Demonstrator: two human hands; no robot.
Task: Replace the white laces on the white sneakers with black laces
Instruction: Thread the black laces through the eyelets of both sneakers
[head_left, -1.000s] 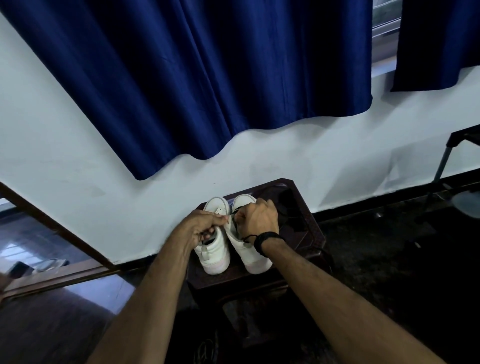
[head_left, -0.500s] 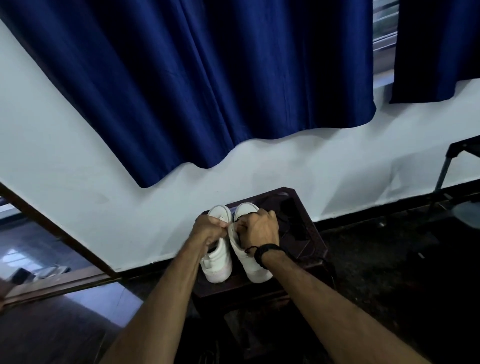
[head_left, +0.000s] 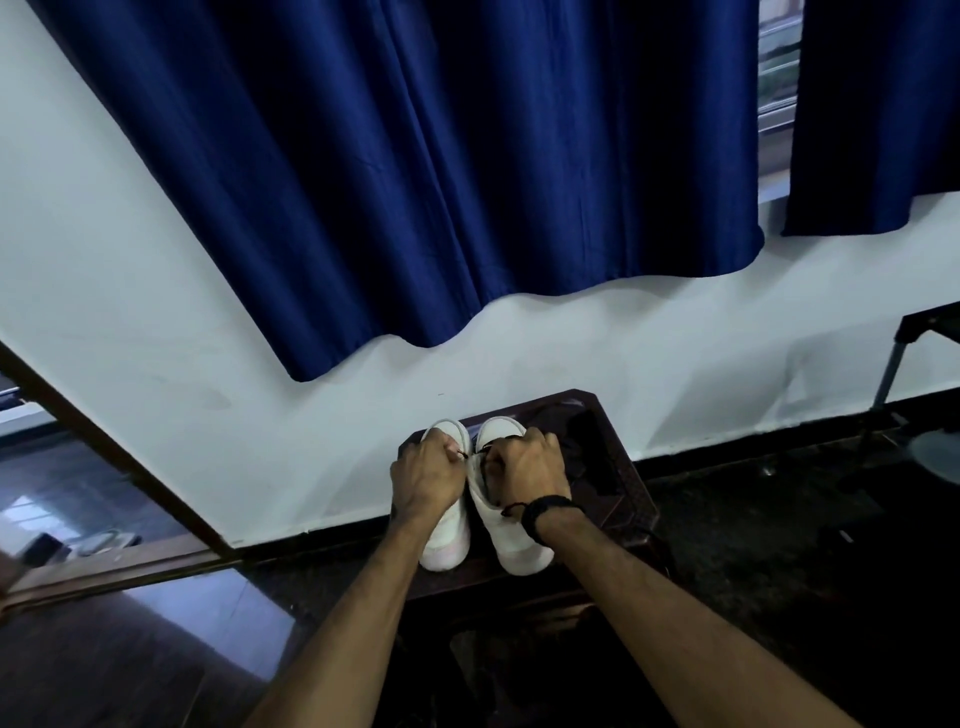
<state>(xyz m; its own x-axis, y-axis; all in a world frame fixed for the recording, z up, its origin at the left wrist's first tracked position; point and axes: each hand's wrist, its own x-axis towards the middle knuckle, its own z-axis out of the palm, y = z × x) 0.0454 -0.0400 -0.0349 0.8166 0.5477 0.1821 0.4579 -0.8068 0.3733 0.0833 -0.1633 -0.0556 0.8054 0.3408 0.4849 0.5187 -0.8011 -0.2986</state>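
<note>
Hands work at the right sneaker (head_left: 511, 540): left hand (head_left: 426, 480) and right hand (head_left: 524, 467) each pinch a black lace (head_left: 464, 455). Lacing looks unfinished; left sneaker (head_left: 449, 540) waits.

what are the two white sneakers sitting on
Both sneakers stand side by side on a dark brown stool against the wall. The left hand and right hand cover their tops, so most of the lacing is hidden.

blue curtains (head_left: 467, 182) | white wall (head_left: 130, 312) | dark stool (head_left: 631, 499) | dark floor (head_left: 779, 597)
</note>
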